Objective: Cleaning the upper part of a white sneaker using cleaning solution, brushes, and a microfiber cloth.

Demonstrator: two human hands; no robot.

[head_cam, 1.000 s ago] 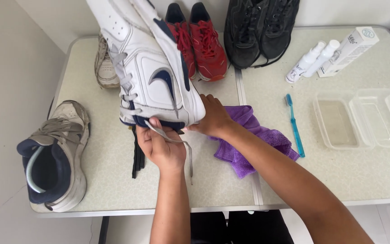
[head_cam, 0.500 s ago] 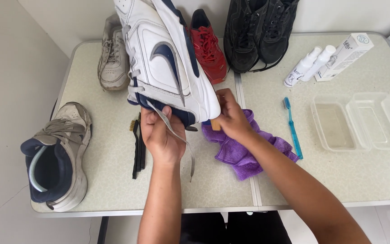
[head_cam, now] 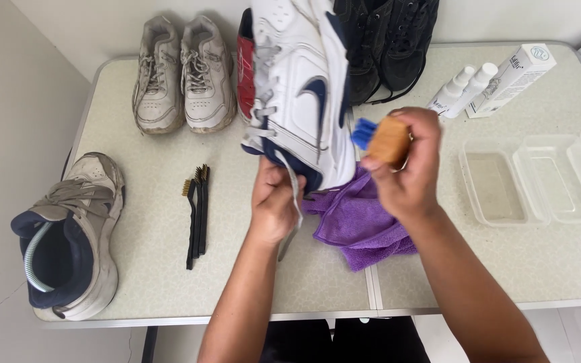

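A white and navy sneaker [head_cam: 302, 94] is gripped at its heel end by the left hand [head_cam: 274, 205], the fingers closed around the navy collar with a loose grey lace [head_cam: 295, 195] pinned under them; the shoe is held up off the table, toe pointing toward the top centre of the frame. A small wooden brush [head_cam: 386, 140] with blue bristles is pinched in the right hand [head_cam: 408, 171], fingers curled over the wooden block, the bristles turned toward the shoe's side and just beside it, contact not clearly shown. The step in hand is judged to be the bringing of the brush to the shoe's side panel; a steady hold on the heel and the bristles laid flat on the leather would be called for next. Below the shoe, at frame centre, a purple cloth [head_cam: 361, 225] is spread on the pale table [head_cam: 156, 282]. Black wire brushes [head_cam: 196, 215] lie at centre left, a worn grey shoe [head_cam: 72, 235] at lower left, clear plastic trays [head_cam: 539, 176] at right, and spray bottles [head_cam: 464, 89] at upper right.
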